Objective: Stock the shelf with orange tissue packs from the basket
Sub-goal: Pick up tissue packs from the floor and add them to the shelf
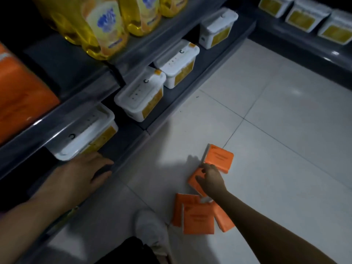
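Several orange tissue packs lie on the white tiled floor. My right hand (210, 178) grips one pack (194, 180) in the middle of them, fingers curled over its top. Another pack (221, 158) lies just beyond that hand. Two overlapping packs (196, 218) sit closer to me, with a third (223, 220) under my forearm. My left hand (85, 174) rests flat with straight fingers on the edge of the bottom dark shelf (122, 149). No basket is in view.
White tubs with yellow labels (141, 96) line the bottom shelf. Yellow bottles (106, 25) stand on the shelf above, and a large orange package (19, 92) sits at the left. My white shoe (150, 229) is near the packs. More white tubs (304, 18) stand at the far right.
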`<state>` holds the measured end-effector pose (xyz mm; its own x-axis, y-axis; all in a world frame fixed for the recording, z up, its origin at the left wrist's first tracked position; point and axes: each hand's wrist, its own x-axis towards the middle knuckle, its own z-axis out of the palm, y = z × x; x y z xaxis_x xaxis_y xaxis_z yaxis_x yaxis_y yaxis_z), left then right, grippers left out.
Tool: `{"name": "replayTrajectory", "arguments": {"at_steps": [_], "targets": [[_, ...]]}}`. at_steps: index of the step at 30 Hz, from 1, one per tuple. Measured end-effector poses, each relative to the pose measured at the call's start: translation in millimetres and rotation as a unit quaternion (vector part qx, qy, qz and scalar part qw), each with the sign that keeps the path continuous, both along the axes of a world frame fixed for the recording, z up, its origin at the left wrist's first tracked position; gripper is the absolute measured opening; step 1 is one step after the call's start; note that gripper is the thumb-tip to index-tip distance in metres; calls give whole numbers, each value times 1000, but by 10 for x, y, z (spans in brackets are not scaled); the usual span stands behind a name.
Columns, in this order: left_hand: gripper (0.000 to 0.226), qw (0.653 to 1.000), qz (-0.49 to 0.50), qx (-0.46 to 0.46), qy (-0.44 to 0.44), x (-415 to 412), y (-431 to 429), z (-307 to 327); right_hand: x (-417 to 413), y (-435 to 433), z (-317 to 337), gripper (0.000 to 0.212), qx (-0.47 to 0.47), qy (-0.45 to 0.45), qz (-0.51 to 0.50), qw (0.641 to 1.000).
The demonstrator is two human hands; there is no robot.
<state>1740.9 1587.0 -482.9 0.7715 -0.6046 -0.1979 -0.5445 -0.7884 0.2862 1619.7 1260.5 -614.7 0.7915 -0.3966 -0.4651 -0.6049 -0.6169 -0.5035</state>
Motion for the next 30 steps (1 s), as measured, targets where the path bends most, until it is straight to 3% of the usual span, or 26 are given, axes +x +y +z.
{"name": "replayTrajectory", "arguments": {"at_steps": [4,9,17,24,27,30], "targets": [[54,997,-41,14,67,175,-249,-377,17,-79,-315,59,-2,47,-65,997],[54,992,-92,14,86,296,-588,-660,-19,-230,-673,69,-18,116,-158,980],[66,988,-61,-15,143,351,-802,-884,42,-285,-1055,69,23,140,-192,971],[72,984,-39,-7,176,314,-958,-916,267,-125,-919,54,84,33,-115,989],[66,979,-11,-6,205,306,-1059,-887,420,5,-648,52,129,-36,-28,991],[81,969,24,-42,241,323,-1170,-862,553,155,-354,55,164,-135,62,975]]}}
